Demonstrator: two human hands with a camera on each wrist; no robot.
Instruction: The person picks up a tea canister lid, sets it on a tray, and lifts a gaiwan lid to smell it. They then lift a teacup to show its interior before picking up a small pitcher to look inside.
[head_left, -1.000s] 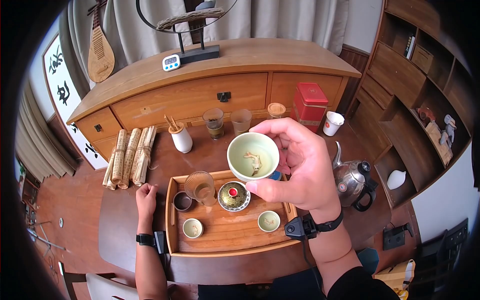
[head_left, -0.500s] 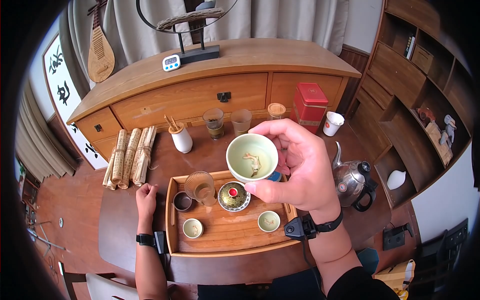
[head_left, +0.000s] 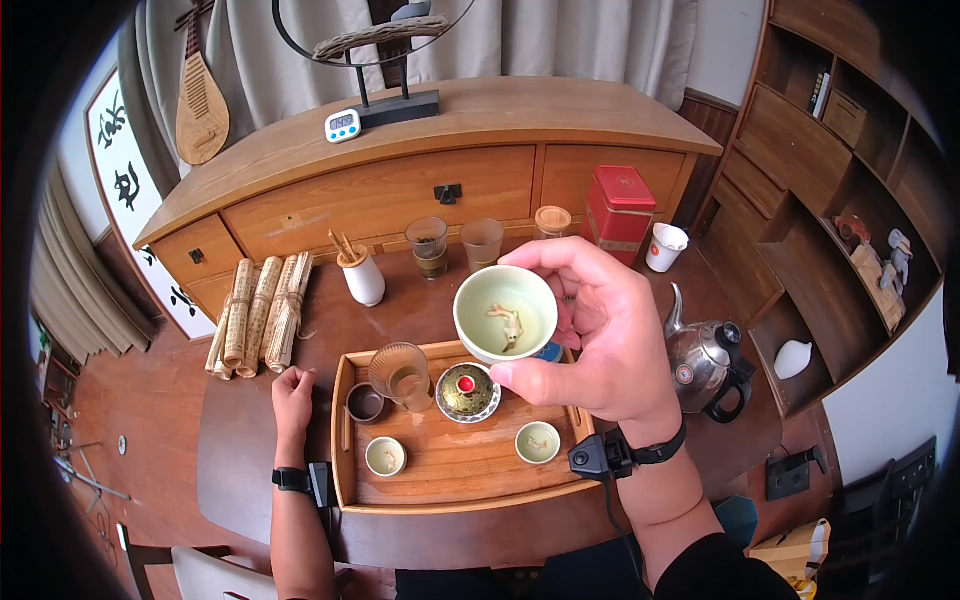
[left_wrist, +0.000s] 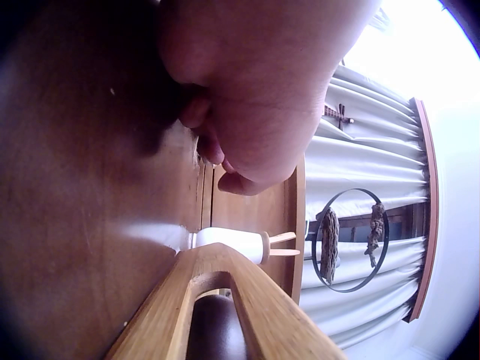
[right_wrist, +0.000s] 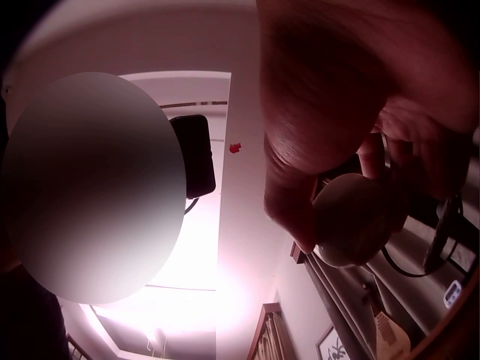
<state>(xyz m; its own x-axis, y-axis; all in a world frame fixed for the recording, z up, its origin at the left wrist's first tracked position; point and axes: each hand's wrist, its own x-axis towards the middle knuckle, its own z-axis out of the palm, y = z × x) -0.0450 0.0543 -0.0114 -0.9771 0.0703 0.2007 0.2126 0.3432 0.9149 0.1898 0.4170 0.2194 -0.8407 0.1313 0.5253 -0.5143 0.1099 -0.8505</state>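
In the head view my right hand [head_left: 605, 330] holds up a pale green teacup [head_left: 475, 335] above the tray, thumb at the near rim and fingers behind it. A small figure in raised relief shows inside, and the cup is tilted toward the head camera. The right wrist view shows the same cup [right_wrist: 349, 225] from below, dark against the light. My left hand [head_left: 292, 402] rests idle on the table left of the wooden tray [head_left: 460, 498], fingers loosely curled, holding nothing. Two matching teacups, one left [head_left: 386, 457] and one right [head_left: 538, 442], stand on the tray.
The tray also bears a lidded gaiwan [head_left: 468, 393], a glass pitcher [head_left: 400, 375] and a dark cup [head_left: 366, 403]. A steel kettle [head_left: 705, 365] stands to its right. Bamboo scrolls [head_left: 260, 315], a white tool holder [head_left: 364, 282], glasses [head_left: 428, 250] and a red tin [head_left: 618, 212] line the back.
The teacup in my right hand shifts by a hair left, then back. My left hand and the things on the tray keep their places.
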